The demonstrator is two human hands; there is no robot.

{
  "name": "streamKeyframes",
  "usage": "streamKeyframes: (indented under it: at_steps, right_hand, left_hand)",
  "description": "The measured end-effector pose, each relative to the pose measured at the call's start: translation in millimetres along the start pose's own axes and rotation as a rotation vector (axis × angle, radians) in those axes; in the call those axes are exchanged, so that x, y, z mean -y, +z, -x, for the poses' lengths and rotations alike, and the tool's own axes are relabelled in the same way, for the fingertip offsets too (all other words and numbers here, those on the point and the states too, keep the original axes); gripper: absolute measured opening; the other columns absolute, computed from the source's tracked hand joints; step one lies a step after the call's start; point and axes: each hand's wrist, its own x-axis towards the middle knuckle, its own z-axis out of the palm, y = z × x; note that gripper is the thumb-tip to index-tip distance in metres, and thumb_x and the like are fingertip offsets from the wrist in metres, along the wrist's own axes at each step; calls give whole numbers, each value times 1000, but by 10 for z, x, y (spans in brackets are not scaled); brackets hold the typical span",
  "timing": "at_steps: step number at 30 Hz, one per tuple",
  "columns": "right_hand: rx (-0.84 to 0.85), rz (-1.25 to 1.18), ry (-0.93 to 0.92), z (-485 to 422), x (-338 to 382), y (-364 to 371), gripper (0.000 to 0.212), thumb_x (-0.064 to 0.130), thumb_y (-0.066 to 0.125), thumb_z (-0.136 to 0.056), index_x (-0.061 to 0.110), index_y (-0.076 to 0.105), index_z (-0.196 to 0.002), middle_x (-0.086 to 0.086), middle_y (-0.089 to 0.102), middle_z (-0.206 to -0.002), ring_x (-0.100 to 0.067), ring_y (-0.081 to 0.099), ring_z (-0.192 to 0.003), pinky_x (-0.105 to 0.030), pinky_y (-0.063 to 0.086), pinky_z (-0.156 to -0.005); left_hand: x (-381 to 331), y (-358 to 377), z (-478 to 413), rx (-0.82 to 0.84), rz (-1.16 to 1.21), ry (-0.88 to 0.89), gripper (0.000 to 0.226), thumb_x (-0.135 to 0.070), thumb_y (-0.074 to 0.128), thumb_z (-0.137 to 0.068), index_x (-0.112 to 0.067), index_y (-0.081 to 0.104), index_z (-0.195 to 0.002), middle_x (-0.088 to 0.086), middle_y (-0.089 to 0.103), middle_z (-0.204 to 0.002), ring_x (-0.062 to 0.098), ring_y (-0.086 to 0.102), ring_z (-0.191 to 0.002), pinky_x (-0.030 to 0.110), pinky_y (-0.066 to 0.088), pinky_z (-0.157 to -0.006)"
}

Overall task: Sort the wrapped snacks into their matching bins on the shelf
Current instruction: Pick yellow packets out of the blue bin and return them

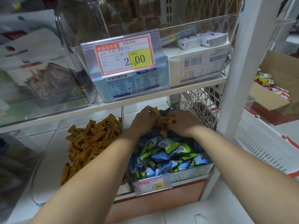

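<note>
Now both hands are closed on orange snacks (163,122) at the back of the blue-and-green bin (191,172); the left hand (142,118) is nearer their matching orange pile (92,138), just to its left, than the right hand (182,122)

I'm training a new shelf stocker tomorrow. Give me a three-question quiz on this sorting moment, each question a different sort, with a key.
1. True or false: both hands are in the clear bin of blue and green wrapped snacks.
2. Which wrappers do the left hand and right hand gather? A blue, B orange, C white.
3. Fill in: the clear bin with the pile of orange wrapped snacks lies to the ___ of the blue and green one.

Key: 1 true. 2 B, the stray orange wrapped snacks. 3 left.
</note>
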Motion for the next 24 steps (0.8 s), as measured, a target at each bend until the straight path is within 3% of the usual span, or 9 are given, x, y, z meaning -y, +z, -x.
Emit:
streamKeyframes:
  at_steps: [3,5,8,12,14,16,17,20,24]
  right_hand:
    - [-150,-127,-2,16,29,-57,14,28,64,-85,28,68,-99,9,62,-92,-11,57,-81,-16,36,-58]
    - [-252,-249,18,53,55,-83,11,26,65,-86,32,67,-95,18,59,-83,2,52,-71,-7,33,-49]
    - [-326,-445,42,130,85,-104,10,26,69,-87,32,67,-94,22,61,-80,6,55,-74,-5,37,-52]
    - [-361,-700,94,239,122,-61,9,25,73,-88,20,71,-95,7,71,-85,-11,66,-79,-15,46,-59]
    - [-340,-796,136,316,128,-23,12,24,72,-89,18,71,-99,2,73,-90,-18,68,-82,-14,50,-60]
    - [-275,-941,206,382,152,9,31,21,72,-89,12,66,-118,-6,72,-107,-26,68,-96,-29,59,-77]
    - [-248,-1027,242,417,185,17,37,17,72,-89,11,63,-124,-10,71,-112,-28,69,-97,-35,60,-78]
    - [-197,-1288,285,516,347,6,25,4,66,-91,10,64,-116,-13,74,-102,-25,73,-80,-31,59,-61]
    - [-177,-1422,269,649,638,39,21,-3,62,-91,9,64,-109,-18,72,-103,-31,72,-88,-40,62,-69]
  left_hand:
    - [-79,-98,25,-104,68,-2,18,-38,57,-95,-26,56,-109,3,65,-112,27,60,-106,45,45,-97]
    - [-100,-175,61,-166,139,-4,10,-35,56,-96,-26,57,-100,2,66,-105,27,63,-103,42,50,-92]
    - [-106,-277,148,-192,170,-27,8,-35,56,-96,-29,56,-90,-2,66,-94,23,66,-91,43,55,-84]
    - [-72,-349,301,-87,193,-68,33,-43,55,-95,-23,56,-121,-1,66,-112,18,64,-97,39,52,-88]
    - [-66,-356,384,-34,226,-80,31,-43,56,-95,-23,54,-119,1,66,-110,22,67,-96,46,54,-89]
    - [-86,-363,464,-31,255,-86,28,-41,56,-95,-24,54,-116,1,67,-107,25,69,-93,49,56,-87]
    - [-107,-371,501,-51,287,-98,28,-41,56,-95,-23,54,-117,2,67,-108,25,69,-92,49,56,-85]
    - [-156,-395,613,-126,377,-168,35,-38,58,-94,-19,55,-123,3,65,-115,24,67,-94,45,58,-80]
    - [-206,-413,866,-188,740,-252,24,-27,61,-93,-17,57,-114,9,70,-101,27,73,-72,33,58,-55]
